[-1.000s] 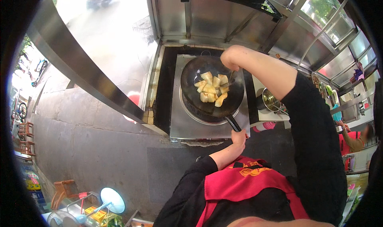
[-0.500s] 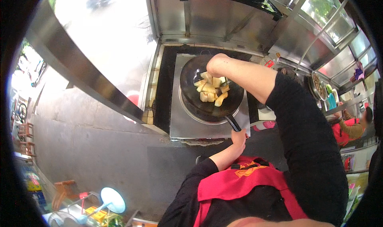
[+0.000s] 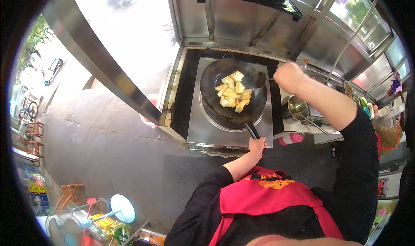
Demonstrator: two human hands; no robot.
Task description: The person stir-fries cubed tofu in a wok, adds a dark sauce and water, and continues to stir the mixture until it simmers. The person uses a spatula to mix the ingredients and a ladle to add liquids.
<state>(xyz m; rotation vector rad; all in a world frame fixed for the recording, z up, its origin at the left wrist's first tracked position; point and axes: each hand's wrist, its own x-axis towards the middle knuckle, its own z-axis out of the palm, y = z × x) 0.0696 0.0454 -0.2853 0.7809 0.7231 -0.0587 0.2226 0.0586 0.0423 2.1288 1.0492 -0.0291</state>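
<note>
A dark wok (image 3: 212, 78) sits over the burner of a steel stove. Pale yellow, partly browned chunks of food (image 3: 233, 91) lie in a cluster in its middle. Closed around the wok's black handle, my left hand (image 3: 257, 145) is at the near right side of the stove. My right hand (image 3: 288, 77) is a fist just beyond the wok's right rim. From it a wok spatula (image 3: 260, 80) points left, its dark head above the right side of the wok, apart from the food. The head's exact shape blends into the dark wok.
Right of the stove stands a metal pot (image 3: 298, 108) of liquid with a long handle sticking out. A pink roll-like object (image 3: 291, 138) is below it. Steel panels (image 3: 235, 23) rise behind. Another person (image 3: 391, 135) is at the far right. A steel post (image 3: 106, 68) crosses the left.
My right hand has swung right from above the food to outside the wok's rim, bringing the spatula off the chunks. The chunks have shifted slightly. My left hand keeps its hold on the handle.
</note>
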